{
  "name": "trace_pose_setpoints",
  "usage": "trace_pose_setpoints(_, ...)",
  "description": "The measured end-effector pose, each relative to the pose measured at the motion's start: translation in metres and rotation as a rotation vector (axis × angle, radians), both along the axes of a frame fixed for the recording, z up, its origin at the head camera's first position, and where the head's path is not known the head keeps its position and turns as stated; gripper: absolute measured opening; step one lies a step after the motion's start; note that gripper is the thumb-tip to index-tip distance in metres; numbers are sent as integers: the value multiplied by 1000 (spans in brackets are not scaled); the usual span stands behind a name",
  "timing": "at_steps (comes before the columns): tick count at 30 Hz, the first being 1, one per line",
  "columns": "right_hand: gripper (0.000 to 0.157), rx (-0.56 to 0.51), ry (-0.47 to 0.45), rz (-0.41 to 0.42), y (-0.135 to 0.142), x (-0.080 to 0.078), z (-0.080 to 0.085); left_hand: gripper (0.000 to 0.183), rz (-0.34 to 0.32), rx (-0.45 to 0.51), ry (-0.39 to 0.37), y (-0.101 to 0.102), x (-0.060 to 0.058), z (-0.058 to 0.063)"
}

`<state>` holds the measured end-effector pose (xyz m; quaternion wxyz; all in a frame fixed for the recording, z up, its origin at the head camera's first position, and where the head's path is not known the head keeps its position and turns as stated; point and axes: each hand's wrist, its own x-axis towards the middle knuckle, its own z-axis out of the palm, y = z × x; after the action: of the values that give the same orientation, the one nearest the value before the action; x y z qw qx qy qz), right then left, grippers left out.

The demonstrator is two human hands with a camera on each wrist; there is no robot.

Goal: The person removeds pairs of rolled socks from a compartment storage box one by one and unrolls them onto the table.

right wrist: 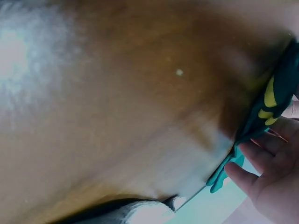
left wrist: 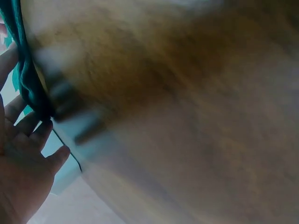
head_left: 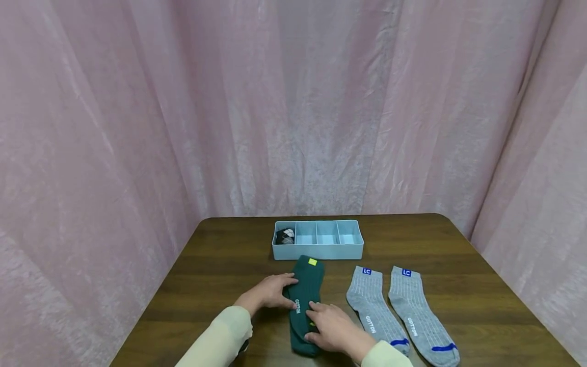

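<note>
Green socks [head_left: 306,290] lie stacked lengthwise on the table, with a yellow patch near the cuff and white lettering on the side. My left hand [head_left: 271,292] touches their left edge with fingers spread. On the lower right part rests my right hand [head_left: 334,326], its fingers extended over the fabric. In the left wrist view the fingers of the left hand [left wrist: 28,140] lie against the edge of the green sock [left wrist: 29,79]. The right wrist view shows the right hand [right wrist: 275,163] along the green sock's other edge [right wrist: 261,116], where yellow marks show.
Behind the socks stands a light blue box [head_left: 318,252] with several compartments; a dark patterned sock [head_left: 285,236] sits in its leftmost one. Two grey socks [head_left: 373,306] with blue details lie side by side to the right on the wooden table [head_left: 220,270]. Pink curtains hang behind.
</note>
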<state>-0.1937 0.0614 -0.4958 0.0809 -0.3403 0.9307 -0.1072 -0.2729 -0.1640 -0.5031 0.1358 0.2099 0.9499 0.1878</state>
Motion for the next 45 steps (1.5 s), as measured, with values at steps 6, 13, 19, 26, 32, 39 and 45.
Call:
trace_pose_setpoints(6, 49, -188, 3, -72, 6, -10, 7, 71, 44, 120, 13, -14, 3, 0)
trace_pose_setpoints(13, 42, -484, -31, -298, 17, -26, 6, 70, 96, 157, 48, -31, 7, 1)
trace_pose_setpoints(19, 46, -704, -160, -526, 19, -34, 1, 65, 106, 200, 67, -32, 13, 4)
trace_pose_setpoints(26, 43, -683, -174, -572, 16, -38, 2, 50, 114, 251, 71, -31, 19, -2)
trace_pose_setpoints(32, 33, -656, -143, -561, 7, -37, 2, 38, 98, 255, 116, -28, 21, -9)
trace_pose_setpoints(39, 37, -606, -99, -601, 0, -35, -6, 34, 95, 218, 136, -23, 22, -10)
trace_pose_setpoints(45, 36, -623, -136, -626, -2, -37, -8, 32, 107, 173, 138, -19, 21, -11)
